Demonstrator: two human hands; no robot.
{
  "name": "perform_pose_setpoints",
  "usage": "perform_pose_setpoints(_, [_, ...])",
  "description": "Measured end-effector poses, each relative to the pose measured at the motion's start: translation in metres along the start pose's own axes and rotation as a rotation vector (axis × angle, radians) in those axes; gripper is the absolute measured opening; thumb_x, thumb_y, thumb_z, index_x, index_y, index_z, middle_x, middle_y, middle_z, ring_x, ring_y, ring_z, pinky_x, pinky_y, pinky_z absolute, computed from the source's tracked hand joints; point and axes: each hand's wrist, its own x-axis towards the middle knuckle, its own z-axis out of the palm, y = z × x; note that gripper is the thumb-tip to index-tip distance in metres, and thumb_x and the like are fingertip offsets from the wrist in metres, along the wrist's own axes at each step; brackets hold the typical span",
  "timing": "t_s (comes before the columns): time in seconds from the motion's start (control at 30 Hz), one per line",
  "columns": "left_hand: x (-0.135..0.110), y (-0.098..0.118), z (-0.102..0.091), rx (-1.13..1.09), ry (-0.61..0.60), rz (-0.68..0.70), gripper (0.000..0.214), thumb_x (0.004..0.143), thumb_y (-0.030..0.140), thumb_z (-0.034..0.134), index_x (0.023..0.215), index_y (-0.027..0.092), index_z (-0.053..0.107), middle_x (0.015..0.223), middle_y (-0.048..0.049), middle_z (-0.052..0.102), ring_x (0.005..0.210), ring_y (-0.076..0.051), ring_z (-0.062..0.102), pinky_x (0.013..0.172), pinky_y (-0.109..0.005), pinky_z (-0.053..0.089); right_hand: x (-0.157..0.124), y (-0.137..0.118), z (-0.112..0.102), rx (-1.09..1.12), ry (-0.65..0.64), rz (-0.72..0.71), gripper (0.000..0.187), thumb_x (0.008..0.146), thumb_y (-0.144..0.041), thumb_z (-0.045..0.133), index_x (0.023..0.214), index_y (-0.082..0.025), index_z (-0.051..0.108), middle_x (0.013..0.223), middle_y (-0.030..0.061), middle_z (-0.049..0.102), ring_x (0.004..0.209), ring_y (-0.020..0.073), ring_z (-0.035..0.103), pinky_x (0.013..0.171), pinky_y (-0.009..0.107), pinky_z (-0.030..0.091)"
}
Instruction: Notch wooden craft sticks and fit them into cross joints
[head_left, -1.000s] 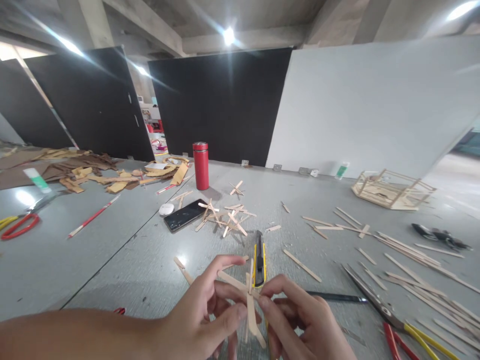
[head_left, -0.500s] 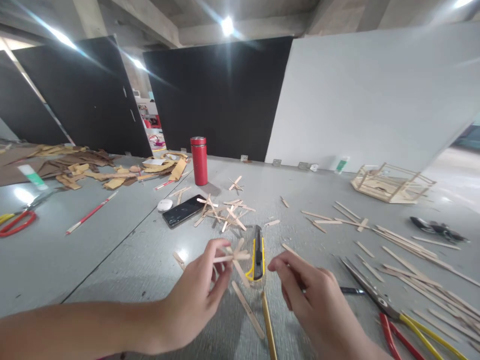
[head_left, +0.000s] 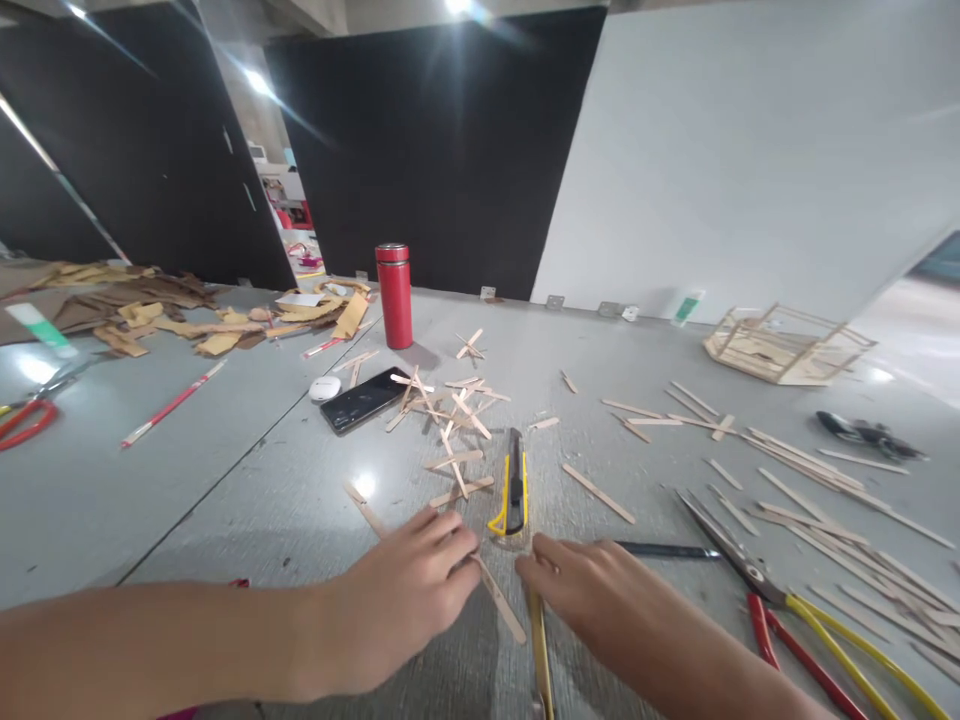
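Note:
My left hand (head_left: 416, 590) is low over the table with its fingers curled, thumb and fingertips at the upper end of a wooden craft stick (head_left: 502, 605). That end is hidden under the fingers. My right hand (head_left: 592, 580) is closed beside it, fingertips over the top of a narrow golden strip (head_left: 540, 650); whatever they pinch is hidden. Just beyond both hands lies a yellow and black utility knife (head_left: 515, 485). A star of crossed craft sticks (head_left: 454, 465) rests left of the knife.
Behind are a phone (head_left: 364, 402), a white case (head_left: 325, 389), a red flask (head_left: 394, 298) and more joined sticks (head_left: 469, 410). To the right lie tin snips (head_left: 757, 580), a dark pen (head_left: 667, 550), loose sticks (head_left: 847, 550) and a stick frame (head_left: 787, 350).
My left hand has let go of the stick star, which now lies on the table, and has come down to the craft stick. My right hand has lowered towards the golden strip. The view has tilted down.

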Motion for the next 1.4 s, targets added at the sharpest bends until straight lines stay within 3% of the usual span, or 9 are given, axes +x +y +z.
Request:
perform_pose_setpoints(0.23, [-0.005,0.022,-0.001,0.035,-0.129,0.074,0.048,0.095,0.012,0.056,0.143,0.005,0.054,0.135,-0.0232,0.062,0.125,-0.037,0.059,0.101,-0.050,0.052,-0.022,0.006,0.004,-0.115,0.141,-0.095,0.023,0.094,0.000,0.046,0.099,-0.017,0.062,0.083,0.0055,0.070,0.069,0.0200,0.067,0.058,0.031,0.049])
perform_pose_setpoints(0.33, [-0.004,0.020,-0.004,-0.027,-0.194,0.092,0.058,0.094,0.015,0.059,0.150,0.009,0.047,0.142,-0.0258,0.056,0.135,-0.042,0.053,0.104,-0.054,0.051,-0.036,0.005,0.003,0.220,0.263,0.173,0.021,0.101,-0.006,0.042,0.102,-0.018,0.059,0.080,0.0034,0.068,0.065,0.0177,0.066,0.057,0.028,0.053])
perform_pose_setpoints(0.47, [-0.004,0.013,-0.005,-0.104,-0.223,0.134,0.083,0.082,0.010,0.071,0.158,0.021,0.038,0.154,-0.0202,0.046,0.145,-0.042,0.042,0.114,-0.059,0.043,-0.037,-0.008,-0.002,1.070,0.329,0.800,0.023,0.107,-0.036,0.050,0.088,-0.023,0.049,0.065,-0.0067,0.051,0.044,0.0112,0.053,0.041,0.022,0.047])
perform_pose_setpoints(0.67, [-0.003,0.010,-0.001,-0.161,-0.154,0.137,0.060,0.097,0.020,0.064,0.153,0.033,0.047,0.149,-0.0104,0.052,0.144,-0.037,0.044,0.118,-0.062,0.037,-0.023,-0.023,0.002,1.499,0.382,0.979,0.039,0.102,-0.056,0.054,0.091,-0.019,0.059,0.068,-0.0041,0.055,0.047,0.0098,0.048,0.040,0.021,0.047])
perform_pose_setpoints(0.9, [-0.005,0.007,-0.002,-0.244,-0.174,0.111,0.048,0.108,0.035,0.049,0.156,0.034,0.045,0.167,-0.0158,0.031,0.153,-0.042,0.032,0.117,-0.065,0.036,-0.032,-0.029,0.031,1.101,0.322,0.921,0.041,0.104,-0.048,0.053,0.124,-0.017,0.071,0.076,0.0041,0.068,0.052,0.0161,0.062,0.048,0.028,0.056])
perform_pose_setpoints(1.03, [-0.005,0.004,-0.003,-0.224,-0.187,0.114,0.051,0.107,0.034,0.051,0.157,0.037,0.042,0.168,-0.0132,0.031,0.154,-0.041,0.030,0.119,-0.064,0.035,-0.036,-0.015,0.026,0.648,0.267,0.536,0.036,0.104,-0.019,0.047,0.135,-0.019,0.065,0.109,0.0134,0.075,0.092,0.0252,0.075,0.078,0.038,0.065])
perform_pose_setpoints(1.17, [-0.005,0.004,-0.006,-0.227,-0.197,0.114,0.043,0.107,0.029,0.050,0.150,0.035,0.050,0.167,-0.0125,0.034,0.155,-0.038,0.031,0.120,-0.062,0.034,-0.039,0.000,0.014,0.289,0.127,0.306,0.054,0.094,-0.001,0.045,0.147,-0.010,0.051,0.123,0.0196,0.072,0.109,0.0329,0.073,0.080,0.046,0.067])
perform_pose_setpoints(1.3, [-0.007,0.004,-0.004,-0.231,-0.204,0.119,0.029,0.107,0.025,0.049,0.134,0.026,0.060,0.167,-0.0153,0.035,0.155,-0.038,0.031,0.121,-0.060,0.034,-0.051,0.016,-0.002,0.155,0.019,0.455,0.055,0.095,-0.003,0.042,0.148,-0.014,0.050,0.121,0.0158,0.075,0.100,0.0297,0.077,0.074,0.041,0.066])
perform_pose_setpoints(1.4, [-0.006,0.004,0.000,-0.237,-0.160,0.125,0.022,0.107,0.023,0.050,0.125,0.020,0.063,0.163,-0.0181,0.041,0.152,-0.036,0.037,0.122,-0.055,0.036,-0.077,0.033,-0.011,0.040,-0.084,0.776,0.030,0.104,-0.022,0.041,0.116,-0.020,0.069,0.100,0.0127,0.078,0.075,0.0289,0.078,0.055,0.038,0.057])
